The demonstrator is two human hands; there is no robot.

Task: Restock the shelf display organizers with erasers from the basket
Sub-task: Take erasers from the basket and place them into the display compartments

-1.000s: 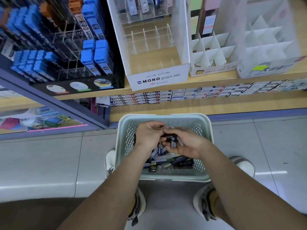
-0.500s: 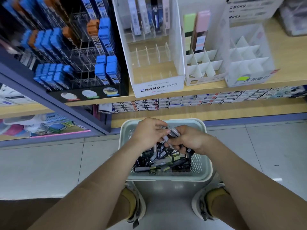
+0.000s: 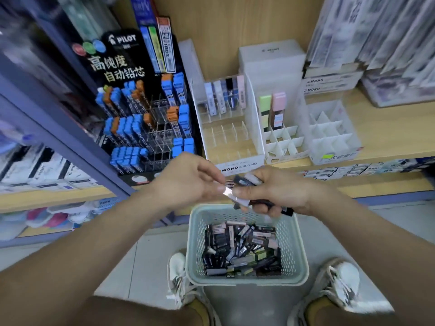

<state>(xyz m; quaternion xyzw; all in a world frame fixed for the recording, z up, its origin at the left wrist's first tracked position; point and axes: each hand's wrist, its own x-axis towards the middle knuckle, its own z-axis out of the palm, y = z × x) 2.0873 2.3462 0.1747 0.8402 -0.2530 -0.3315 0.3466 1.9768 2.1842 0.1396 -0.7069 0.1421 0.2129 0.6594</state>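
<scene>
Erasers lie heaped in the basket. Above it, the right hand grips a bunch; the left hand pinches a pale one at the bunch's end.

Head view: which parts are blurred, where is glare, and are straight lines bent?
Head view: motion blur smears the stacked pale packages at top right; the black Pilot display stand reads sharply; glare whitens the small wrapped eraser pinched by the left hand; the dark slim erasers gripped by the right hand look slightly soft; wide-angle distortion leans the blue-grey shelf post outwards.
</scene>
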